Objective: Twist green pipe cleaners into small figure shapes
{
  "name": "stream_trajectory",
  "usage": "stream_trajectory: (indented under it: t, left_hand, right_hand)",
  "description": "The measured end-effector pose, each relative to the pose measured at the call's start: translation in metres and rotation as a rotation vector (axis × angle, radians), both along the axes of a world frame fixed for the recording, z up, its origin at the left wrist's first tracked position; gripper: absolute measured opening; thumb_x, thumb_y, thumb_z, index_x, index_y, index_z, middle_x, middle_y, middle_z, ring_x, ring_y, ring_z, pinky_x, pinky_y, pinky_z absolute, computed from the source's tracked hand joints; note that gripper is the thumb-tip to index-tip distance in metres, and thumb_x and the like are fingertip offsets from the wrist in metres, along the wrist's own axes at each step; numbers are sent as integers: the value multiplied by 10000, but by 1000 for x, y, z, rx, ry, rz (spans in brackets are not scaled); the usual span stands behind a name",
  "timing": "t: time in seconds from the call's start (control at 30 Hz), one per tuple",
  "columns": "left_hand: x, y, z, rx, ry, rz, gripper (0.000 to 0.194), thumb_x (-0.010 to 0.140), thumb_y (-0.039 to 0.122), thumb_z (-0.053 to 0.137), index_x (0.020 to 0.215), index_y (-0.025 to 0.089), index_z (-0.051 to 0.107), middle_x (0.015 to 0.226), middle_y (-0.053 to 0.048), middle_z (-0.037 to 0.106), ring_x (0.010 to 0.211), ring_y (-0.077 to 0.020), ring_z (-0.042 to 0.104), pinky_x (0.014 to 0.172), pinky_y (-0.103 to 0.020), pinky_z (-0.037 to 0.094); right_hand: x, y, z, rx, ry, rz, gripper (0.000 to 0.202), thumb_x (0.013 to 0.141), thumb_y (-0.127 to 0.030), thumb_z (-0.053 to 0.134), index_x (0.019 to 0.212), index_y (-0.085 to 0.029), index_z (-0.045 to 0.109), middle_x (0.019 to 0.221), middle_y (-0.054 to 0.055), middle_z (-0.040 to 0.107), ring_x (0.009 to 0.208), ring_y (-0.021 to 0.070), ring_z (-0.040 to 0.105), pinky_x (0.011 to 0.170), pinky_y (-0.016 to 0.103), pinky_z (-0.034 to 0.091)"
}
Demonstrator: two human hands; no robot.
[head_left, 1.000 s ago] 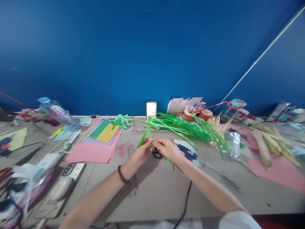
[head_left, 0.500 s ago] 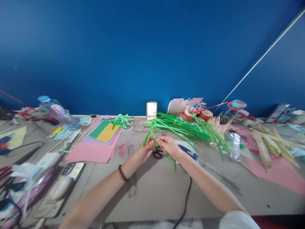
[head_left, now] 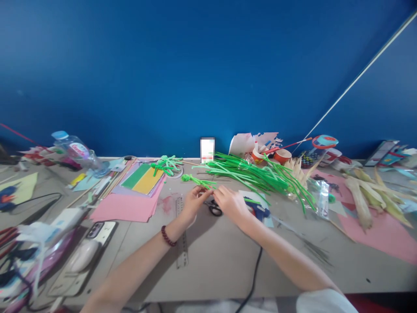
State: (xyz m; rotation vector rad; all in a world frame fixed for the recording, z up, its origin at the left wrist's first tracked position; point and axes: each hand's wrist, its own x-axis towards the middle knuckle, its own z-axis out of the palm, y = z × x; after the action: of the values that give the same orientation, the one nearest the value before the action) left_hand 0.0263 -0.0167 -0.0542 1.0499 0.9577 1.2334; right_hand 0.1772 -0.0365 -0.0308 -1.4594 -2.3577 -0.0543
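I see left hand [head_left: 191, 203], grip clasping green stem figure [head_left: 195, 180] above counter [head_left: 215, 265], near end hidden by fingers; scissors [head_left: 214, 204] partly covered; right hand [head_left: 230, 205], grip pinching figure too, fingertips unclear. Counter grey, cluttered; wall [head_left: 208, 78] blue.

Grey table [head_left: 215, 269] spread wide before me, crowded along the back and both sides. To my left lie pink paper [head_left: 124, 209], a phone [head_left: 106, 230] and, farther back, a bottle [head_left: 77, 150]. Near the middle, a clear ruler [head_left: 181, 234] points toward me, with black scissors [head_left: 215, 211] near it. To my right, green pipe cleaners [head_left: 250, 174] heap along the back, pink sheets [head_left: 378, 239] lie farther out, and a black cord [head_left: 255, 278] runs over the front edge
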Motion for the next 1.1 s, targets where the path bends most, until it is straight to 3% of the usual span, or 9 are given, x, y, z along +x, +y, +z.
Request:
stream_trajectory:
  t: [0.13,0.27,0.47,0.53,0.6,0.7,0.8,0.97,1.1]
  left_hand:
    - [-1,3,-8,-37,-20,38,183,613,301,770,680,153,686,688,-24,653,688,-156,557,692,-275,402]
    - [-2,4,-6,-74,-144,-15,185,600,287,787,640,151,668,646,-2,632,649,-125,537,680,-258,391]
    - [-2,1,1,-168,-449,-200,206,572,288,813,653,160,673,779,-4,629,601,-84,516,638,-247,399]
    - [-3,-1,1,-170,-470,-269,223,579,320,810,614,157,662,805,-13,624,608,-88,520,644,-252,407]
    - [-4,-2,2,-151,-474,-304,250,580,339,810,574,150,646,835,-24,625,656,-102,539,674,-258,417]
    - [-4,-1,3,-157,-452,-308,229,591,332,804,656,153,676,772,-22,627,646,-108,535,655,-253,413]
    - [-3,2,3,-204,-409,-273,225,610,310,794,730,152,688,708,-14,624,616,-98,519,616,-237,398]
    - [-2,3,-1,-303,-390,-180,175,623,228,783,720,160,655,738,-18,625,682,-106,542,577,-207,374]
    - [-1,3,-6,-317,-332,-101,203,588,235,799,646,158,621,665,7,580,647,-97,517,556,-202,357]
  right_hand:
    - [-4,-1,-2,-52,100,39,240,926,-215,417,829,-181,634,787,75,604,688,162,536,556,258,301]
    - [-1,7,3,-234,520,118,247,899,-300,468,755,-188,635,716,29,583,678,148,515,610,252,343]
    - [-2,12,-2,-1182,1298,243,319,774,-468,612,720,-162,542,543,-77,360,413,40,187,408,208,128]
    - [-5,9,-5,-1371,1427,312,291,739,-406,670,715,-160,517,577,-78,364,415,26,164,403,199,88]
    - [-6,7,-6,-1416,1465,337,279,728,-370,690,704,-154,515,579,-78,369,415,20,171,404,195,77]
    - [-5,8,-6,-1298,1411,299,301,737,-422,670,723,-143,558,522,-87,361,406,23,169,410,200,98]
    - [-1,14,-4,-1029,1236,175,342,757,-486,617,711,-148,589,462,-87,348,403,47,225,421,211,167]
    - [1,14,-3,-290,649,91,233,865,-296,498,708,-177,621,699,26,599,665,144,520,598,247,353]
    - [-5,5,-10,-34,199,-32,257,919,-241,421,792,-183,637,800,53,618,703,150,562,572,239,334]
